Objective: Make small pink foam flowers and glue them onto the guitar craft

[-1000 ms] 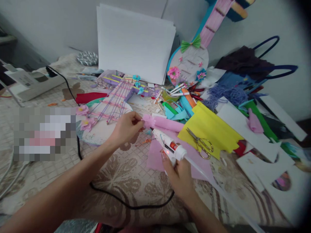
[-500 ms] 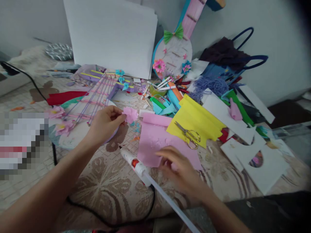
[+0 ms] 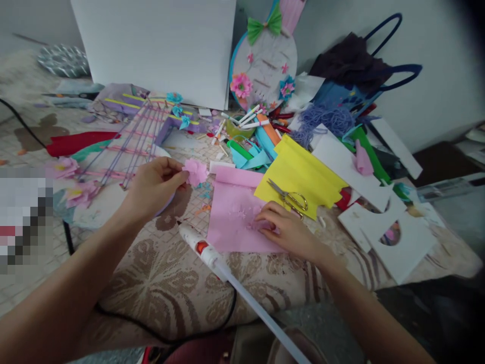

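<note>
A pink paper flower (image 3: 197, 172) is pinched at its left edge between the thumb and fingers of my left hand (image 3: 153, 189). My right hand (image 3: 291, 230) reaches over a pink paper sheet (image 3: 231, 237), its fingers bent and apart near small pink cut pieces (image 3: 242, 212) lying there. A white glue gun (image 3: 195, 241) with a long glue stick (image 3: 261, 318) in its back end rests on the cloth between my arms. Gold-handled scissors (image 3: 288, 196) lie on yellow paper (image 3: 303, 174), just beyond my right hand.
A stringed paper craft (image 3: 131, 136) with flowers lies at left. Behind stand a large white board (image 3: 155, 45) and a round decorated banjo-like craft (image 3: 265, 60). Purple yarn (image 3: 322, 124), a blue bag (image 3: 337, 101) and white card offcuts (image 3: 409, 247) fill the right. A black cord (image 3: 159, 336) runs along the front.
My right hand has moved forward from the pink sheet's near edge to over its right part. My left hand still holds the flower. The whole view has shifted slightly.
</note>
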Available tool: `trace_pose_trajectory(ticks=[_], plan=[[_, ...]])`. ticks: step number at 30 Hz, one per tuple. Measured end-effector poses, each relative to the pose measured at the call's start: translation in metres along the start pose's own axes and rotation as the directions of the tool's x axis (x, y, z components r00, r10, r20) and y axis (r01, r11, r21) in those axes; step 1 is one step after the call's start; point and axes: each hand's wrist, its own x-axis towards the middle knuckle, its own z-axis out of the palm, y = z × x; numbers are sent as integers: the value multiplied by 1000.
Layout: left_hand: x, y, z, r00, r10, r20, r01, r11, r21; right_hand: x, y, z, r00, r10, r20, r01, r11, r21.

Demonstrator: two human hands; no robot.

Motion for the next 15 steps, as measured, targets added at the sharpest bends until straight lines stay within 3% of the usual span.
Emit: trace_pose_trajectory(ticks=[5,11,15], plan=[[0,0,-2,1000,27,3,-27,999,20,6,-3,4,1000,7,22,-5,997,-70],[0,-1,-4,999,54,-1,-54,998,18,9,8,-2,979,102,-177,-103,995,6],[1,-2,-4,998,56,-11,-56,998,21,5,11,-6,988,121,-99,-121,993,0]])
